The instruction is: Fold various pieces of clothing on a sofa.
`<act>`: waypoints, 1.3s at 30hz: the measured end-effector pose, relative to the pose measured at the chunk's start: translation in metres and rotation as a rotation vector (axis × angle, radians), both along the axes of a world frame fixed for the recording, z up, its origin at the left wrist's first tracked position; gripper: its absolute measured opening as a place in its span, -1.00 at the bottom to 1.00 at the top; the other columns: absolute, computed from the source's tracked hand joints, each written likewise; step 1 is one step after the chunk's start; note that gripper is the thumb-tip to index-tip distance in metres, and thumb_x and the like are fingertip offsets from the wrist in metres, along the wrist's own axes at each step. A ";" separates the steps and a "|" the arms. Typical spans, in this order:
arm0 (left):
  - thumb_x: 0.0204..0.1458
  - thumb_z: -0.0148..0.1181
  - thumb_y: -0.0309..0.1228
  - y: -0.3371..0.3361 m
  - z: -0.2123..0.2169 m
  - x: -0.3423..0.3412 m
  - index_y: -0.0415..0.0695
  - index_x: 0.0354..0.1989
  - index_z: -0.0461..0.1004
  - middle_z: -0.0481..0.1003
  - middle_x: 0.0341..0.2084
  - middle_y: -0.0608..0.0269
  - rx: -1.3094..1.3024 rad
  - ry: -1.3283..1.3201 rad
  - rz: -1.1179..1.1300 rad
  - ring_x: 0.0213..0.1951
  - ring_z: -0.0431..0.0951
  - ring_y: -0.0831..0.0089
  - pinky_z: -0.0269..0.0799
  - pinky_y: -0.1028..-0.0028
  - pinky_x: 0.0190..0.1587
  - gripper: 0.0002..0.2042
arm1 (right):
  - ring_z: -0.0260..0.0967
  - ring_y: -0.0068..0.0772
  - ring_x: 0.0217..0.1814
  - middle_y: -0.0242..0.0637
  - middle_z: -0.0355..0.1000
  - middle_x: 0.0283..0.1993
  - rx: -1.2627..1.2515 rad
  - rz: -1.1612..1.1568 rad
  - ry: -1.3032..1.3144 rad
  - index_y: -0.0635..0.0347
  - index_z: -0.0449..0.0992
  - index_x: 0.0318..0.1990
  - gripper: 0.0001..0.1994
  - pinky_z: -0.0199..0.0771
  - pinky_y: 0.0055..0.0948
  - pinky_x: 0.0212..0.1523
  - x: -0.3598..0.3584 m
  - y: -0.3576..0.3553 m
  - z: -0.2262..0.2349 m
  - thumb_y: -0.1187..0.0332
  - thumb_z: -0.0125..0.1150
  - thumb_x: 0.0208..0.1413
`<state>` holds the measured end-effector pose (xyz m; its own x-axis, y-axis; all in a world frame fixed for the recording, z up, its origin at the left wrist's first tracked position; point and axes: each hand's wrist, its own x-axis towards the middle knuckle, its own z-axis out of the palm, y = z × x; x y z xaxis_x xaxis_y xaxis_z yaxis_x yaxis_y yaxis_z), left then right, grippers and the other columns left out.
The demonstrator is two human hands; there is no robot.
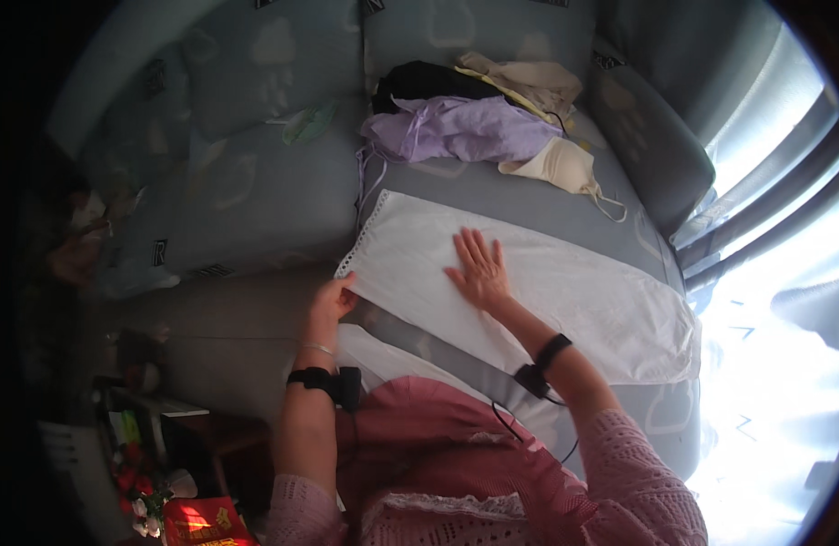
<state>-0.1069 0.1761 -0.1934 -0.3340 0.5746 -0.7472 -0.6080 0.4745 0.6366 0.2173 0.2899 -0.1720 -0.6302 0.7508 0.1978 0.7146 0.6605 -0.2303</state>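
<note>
A long white garment with a lacy, eyelet-edged hem lies spread across the grey sofa seat. At its near left corner, my left hand pinches the edge of the hem between thumb and fingers. My right hand rests flat on the cloth, its fingers spread. Closer to me, a second stretch of white cloth lies partly under my pink clothing; whether it joins the first piece I cannot tell. Black straps with small boxes circle both my wrists.
Behind the white cloth are a lavender garment, a cream bra, black cloth and beige cloth. The sofa armrest and a bright curtain border the right. A red packet sits at lower left.
</note>
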 end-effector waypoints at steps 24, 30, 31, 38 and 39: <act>0.00 0.26 -0.33 0.013 -0.033 -0.030 -0.16 -0.23 0.51 0.57 -0.35 0.22 0.032 0.178 0.024 -0.28 0.59 0.39 0.51 0.35 -0.23 -0.78 | -0.34 -0.08 0.54 -0.10 -0.18 0.48 -0.046 -0.267 0.480 0.14 -0.10 0.41 -0.27 -0.27 0.08 0.42 0.017 -0.001 0.031 -0.04 -0.04 0.23; -0.01 0.27 -0.27 0.049 0.032 0.041 -0.25 0.02 0.39 0.50 -0.17 0.02 0.127 1.401 -0.333 -0.15 0.52 0.22 0.41 0.31 -0.08 -0.55 | 0.05 0.06 0.35 0.03 0.14 0.31 0.332 -0.978 0.572 0.26 0.14 0.28 -0.34 0.02 -0.12 0.34 0.332 -0.066 0.044 0.30 0.28 0.05; -0.01 0.27 -0.27 0.061 0.050 0.067 -0.24 0.02 0.38 0.48 -0.14 0.01 0.223 1.295 -0.429 -0.11 0.51 0.22 0.40 0.33 -0.05 -0.54 | 0.10 0.09 0.31 0.08 0.16 0.27 0.324 -1.244 0.608 0.30 0.16 0.26 -0.37 0.05 -0.13 0.33 0.379 -0.079 0.048 0.27 0.24 0.07; 0.05 0.16 -0.31 0.111 0.126 0.309 -0.17 0.01 0.39 0.48 -0.25 0.27 0.614 0.450 -0.919 -0.32 0.48 0.55 0.41 0.51 -0.31 -0.65 | 0.42 -0.34 -0.08 -0.15 0.39 -0.08 -0.773 -1.502 1.594 0.29 0.31 0.03 -0.45 0.50 -0.30 -0.10 0.541 -0.134 0.062 -0.02 0.19 0.11; 0.06 0.12 -0.31 0.115 0.127 0.346 -0.15 0.00 0.40 0.47 -0.28 0.30 0.589 0.364 -1.003 -0.36 0.48 0.57 0.41 0.51 -0.35 -0.66 | 0.43 -0.36 -0.17 -0.21 0.42 -0.17 -0.846 -1.398 1.558 0.26 0.35 -0.04 -0.46 0.50 -0.37 -0.14 0.545 -0.132 0.062 -0.07 0.21 0.08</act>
